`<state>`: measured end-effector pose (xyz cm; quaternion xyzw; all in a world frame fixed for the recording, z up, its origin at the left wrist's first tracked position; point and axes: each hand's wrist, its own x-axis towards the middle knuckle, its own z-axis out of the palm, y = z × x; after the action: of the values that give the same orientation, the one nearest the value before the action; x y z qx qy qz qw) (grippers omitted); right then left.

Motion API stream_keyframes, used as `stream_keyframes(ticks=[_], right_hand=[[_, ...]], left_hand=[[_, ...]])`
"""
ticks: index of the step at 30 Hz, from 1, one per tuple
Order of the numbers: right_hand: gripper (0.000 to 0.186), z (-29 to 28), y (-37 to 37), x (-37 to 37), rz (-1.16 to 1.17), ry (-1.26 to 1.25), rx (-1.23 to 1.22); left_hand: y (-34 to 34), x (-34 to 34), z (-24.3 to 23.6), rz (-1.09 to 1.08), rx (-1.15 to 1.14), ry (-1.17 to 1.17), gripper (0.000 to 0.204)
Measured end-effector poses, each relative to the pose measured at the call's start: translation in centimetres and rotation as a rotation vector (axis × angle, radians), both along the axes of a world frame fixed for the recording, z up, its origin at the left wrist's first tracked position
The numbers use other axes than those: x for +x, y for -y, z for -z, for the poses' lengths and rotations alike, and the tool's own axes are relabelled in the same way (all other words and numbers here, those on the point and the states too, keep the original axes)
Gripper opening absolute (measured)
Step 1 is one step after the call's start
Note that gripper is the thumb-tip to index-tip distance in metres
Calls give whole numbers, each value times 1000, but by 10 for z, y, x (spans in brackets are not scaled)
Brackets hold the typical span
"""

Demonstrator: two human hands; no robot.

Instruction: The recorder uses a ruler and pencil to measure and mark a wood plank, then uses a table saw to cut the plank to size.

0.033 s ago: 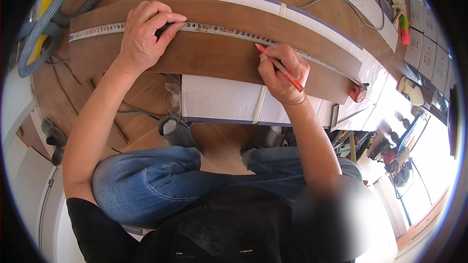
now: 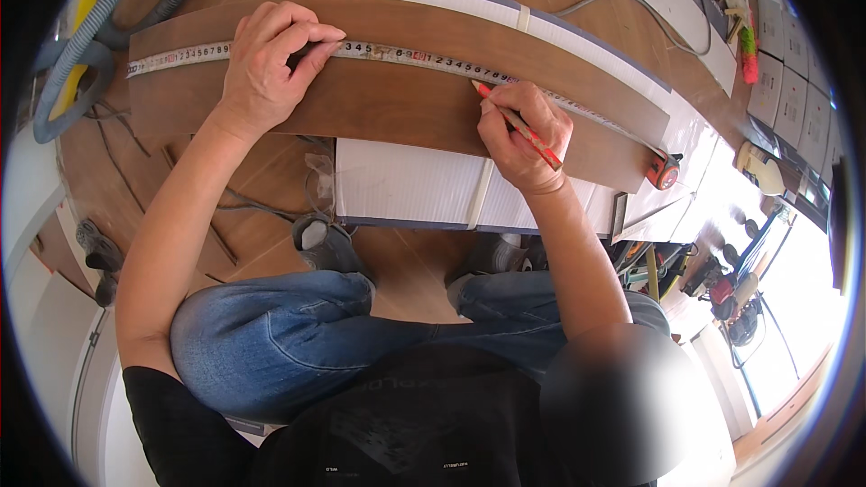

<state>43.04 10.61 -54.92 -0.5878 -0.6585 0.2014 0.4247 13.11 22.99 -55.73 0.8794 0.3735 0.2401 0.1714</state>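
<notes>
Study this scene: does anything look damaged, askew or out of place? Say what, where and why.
The measuring tape looks worn: pale, smudged patches interrupt its markings between the left hand and right hand. The plank beneath appears bent, but the fisheye view probably causes that.

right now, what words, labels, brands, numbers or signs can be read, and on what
Tape measure blade: a row of black and red numbers, not copied out here.
Black shirt: some lettering, also not copied.
White cartons at right: print too small to read.
</notes>
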Motion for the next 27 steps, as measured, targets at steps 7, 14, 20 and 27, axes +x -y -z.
stream_keyframes(ticks=[7,14,20,27], right_hand=[[17,-1,0,0,-4,-3,8],[18,1,0,0,-8,1,20],[18,0,0,0,-9,-5,21],[20,0,0,-2,-7,13,25]], left_hand=[[0,0,1,1,4,3,17],[-1,0,3,-4,17,21,14],[-1,0,2,-1,16,15,15],[-1,-1,3,-1,25,15,15]])
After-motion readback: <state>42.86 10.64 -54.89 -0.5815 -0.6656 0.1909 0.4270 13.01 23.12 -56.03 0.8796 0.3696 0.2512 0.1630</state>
